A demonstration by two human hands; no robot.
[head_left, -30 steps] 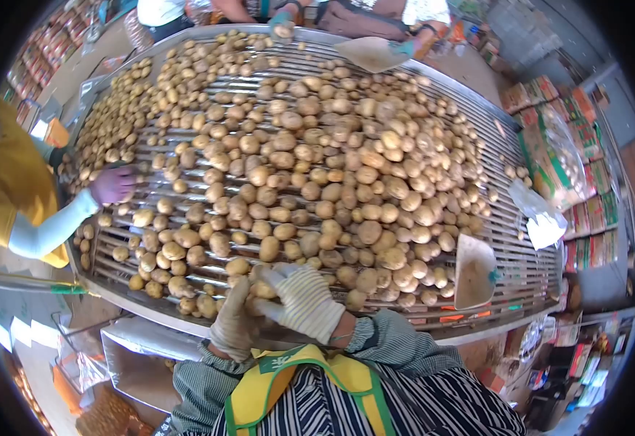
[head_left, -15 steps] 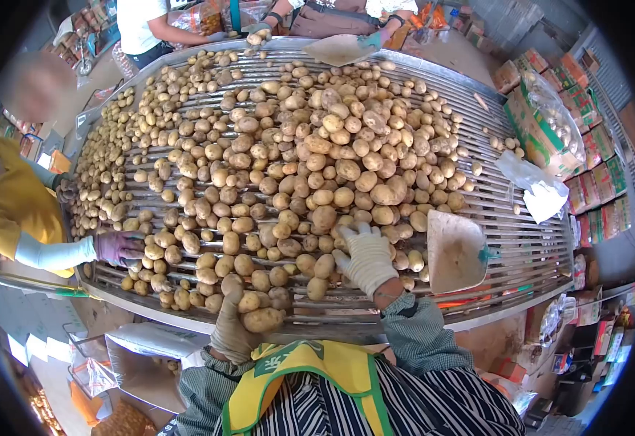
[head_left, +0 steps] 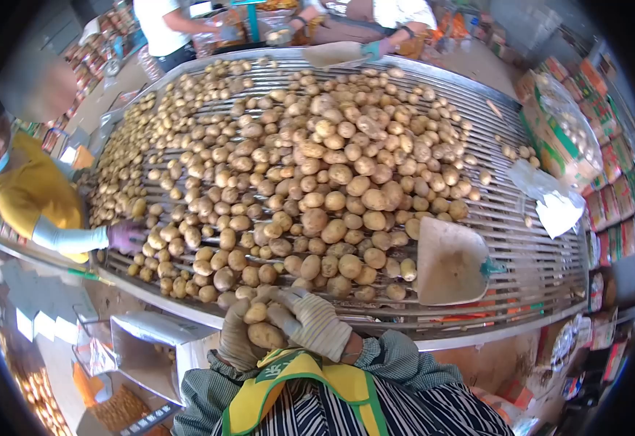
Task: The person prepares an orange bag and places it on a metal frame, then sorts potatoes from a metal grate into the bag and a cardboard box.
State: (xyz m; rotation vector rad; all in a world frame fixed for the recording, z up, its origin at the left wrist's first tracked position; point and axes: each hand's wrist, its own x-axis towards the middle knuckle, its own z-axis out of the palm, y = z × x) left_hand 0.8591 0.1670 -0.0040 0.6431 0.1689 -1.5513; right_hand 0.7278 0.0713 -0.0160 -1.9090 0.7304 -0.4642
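Observation:
Many potatoes (head_left: pixel 332 232) lie in a broad heap on a slatted metal table (head_left: pixel 528 258). At the near edge, my left hand (head_left: pixel 239 336) wears a pale glove and is closed around potatoes (head_left: pixel 266 336). Beside it, my right hand (head_left: pixel 310 320), in a striped pale glove, is curled over from the right, its fingertips at the same small group of potatoes. What lies under those fingers is partly hidden. A scoop (head_left: pixel 450 263) with a green handle rests on the slats to the right of my hands.
A co-worker in yellow (head_left: pixel 38 192) reaches in from the left with a purple-gloved hand (head_left: pixel 126 237). Across the table are other people, one holding a scoop (head_left: pixel 333 54). A plastic bag (head_left: pixel 535 182) and a carton (head_left: pixel 556 138) are at the right. An open box (head_left: pixel 143 356) stands below left.
My right hand has moved from the heap down and left to meet my left hand. My left hand is slightly lower, still with potatoes. The view has shifted a little.

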